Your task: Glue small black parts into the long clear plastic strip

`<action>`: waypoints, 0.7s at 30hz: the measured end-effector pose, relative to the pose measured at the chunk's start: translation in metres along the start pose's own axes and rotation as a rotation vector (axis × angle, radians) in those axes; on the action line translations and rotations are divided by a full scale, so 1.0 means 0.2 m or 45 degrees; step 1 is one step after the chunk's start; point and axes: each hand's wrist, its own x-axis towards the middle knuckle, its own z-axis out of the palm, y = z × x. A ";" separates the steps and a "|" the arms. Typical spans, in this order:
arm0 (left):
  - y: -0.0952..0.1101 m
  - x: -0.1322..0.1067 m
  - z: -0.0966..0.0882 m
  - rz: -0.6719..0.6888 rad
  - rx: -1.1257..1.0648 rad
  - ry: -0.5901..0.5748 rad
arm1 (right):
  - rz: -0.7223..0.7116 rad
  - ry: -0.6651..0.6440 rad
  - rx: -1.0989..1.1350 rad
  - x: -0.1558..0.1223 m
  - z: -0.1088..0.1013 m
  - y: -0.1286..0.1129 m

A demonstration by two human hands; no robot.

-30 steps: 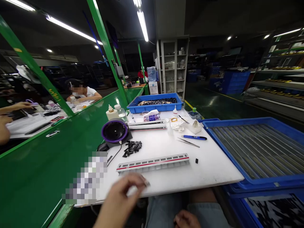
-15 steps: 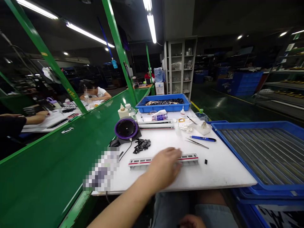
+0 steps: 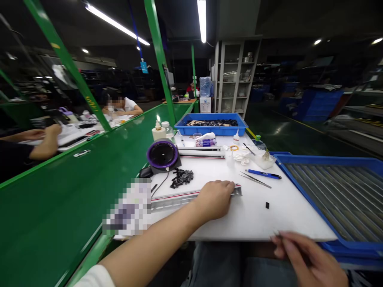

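Presently: striped shell (image 3: 173, 200) on the white surface (image 3: 245, 223), its right end under the left hand (image 3: 215, 200).

Shell lies crosswise, red line along its upper edge; left grip closed over it, though whether it is lifted cannot be told. Right hand (image 3: 323, 261) at the surface's front edge, thumb and forefinger close together; blur hides whether anything sits between. Step in hand, as judged: grasping or orienting the shell. Next move would call for a steady left hold, with the right fingertips brought in. Black pile (image 3: 182, 178) just behind shell; lone black piece (image 3: 267, 205) to its right; tweezers (image 3: 255, 180) beyond.
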 end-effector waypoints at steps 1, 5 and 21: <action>-0.01 0.00 -0.01 -0.004 -0.008 0.000 | -0.216 -0.064 -0.070 0.11 0.00 -0.04; -0.04 0.02 0.03 -0.089 -0.038 -0.017 | -0.768 -0.204 -0.296 0.44 0.13 -0.08; -0.04 0.00 0.15 -0.189 -0.079 0.083 | -0.891 -0.578 -0.768 0.54 0.36 -0.02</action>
